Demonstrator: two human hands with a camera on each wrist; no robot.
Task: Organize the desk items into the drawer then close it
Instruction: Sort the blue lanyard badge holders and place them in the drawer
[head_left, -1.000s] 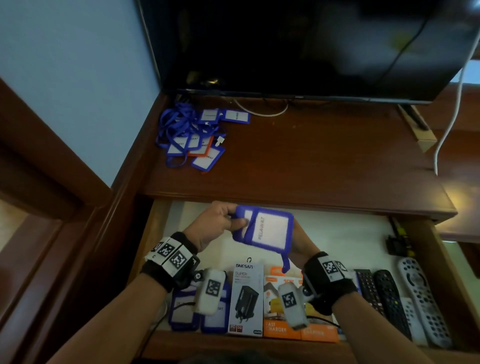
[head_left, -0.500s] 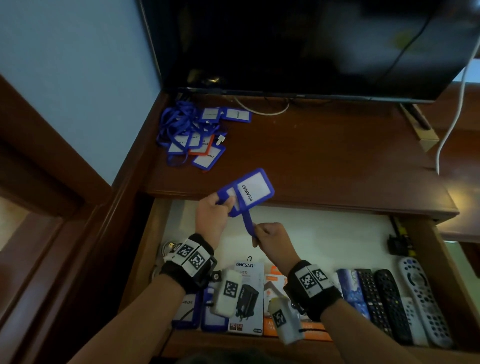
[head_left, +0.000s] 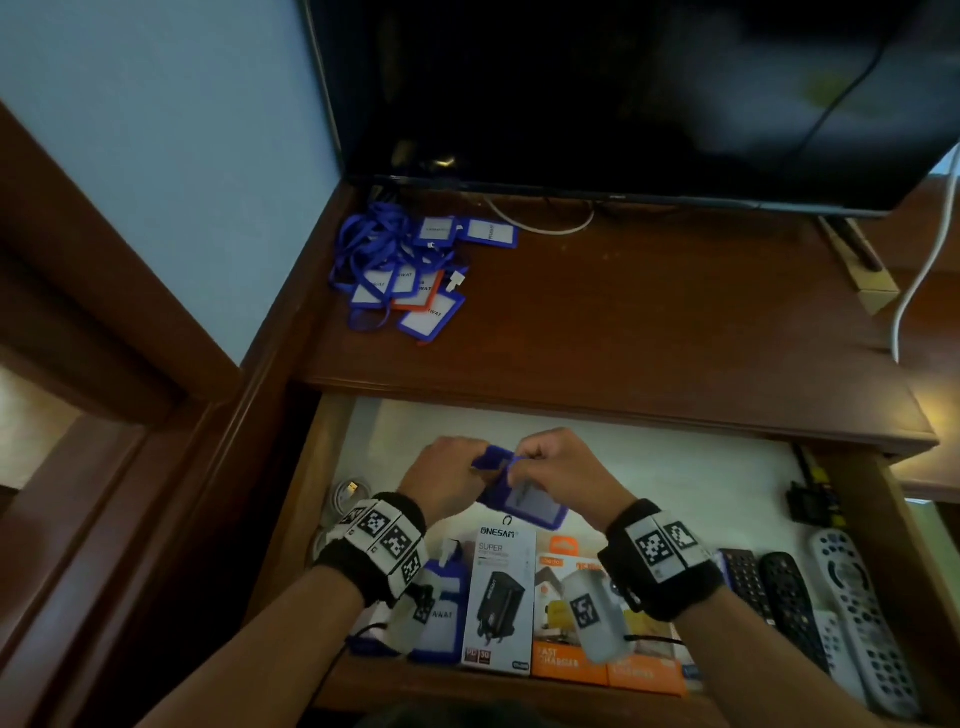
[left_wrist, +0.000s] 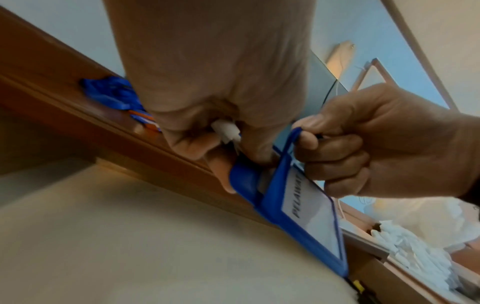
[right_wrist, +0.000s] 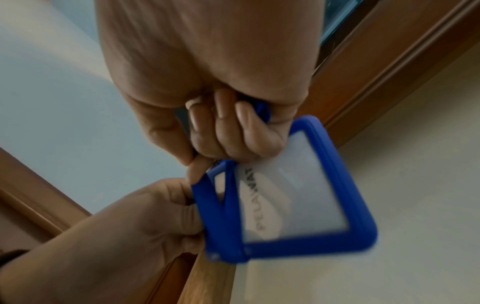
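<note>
**Strap gathered before the badge goes in**

Both hands work one blue badge holder (head_left: 524, 499) above the open drawer (head_left: 675, 467). The left hand (head_left: 441, 483) pinches its top edge, steadying it; the right hand (head_left: 561, 475) curls its grip round the strap (left_wrist: 291, 144), probably folding it to lie flat. More badge holders (head_left: 405, 270) wait on the counter (head_left: 649, 322).

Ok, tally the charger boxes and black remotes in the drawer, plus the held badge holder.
White cardboard charger box: 1
Orange cardboard charger boxes: 2
Black plastic remote controls: 2
Held blue plastic badge holder: 1
Total: 6
</note>
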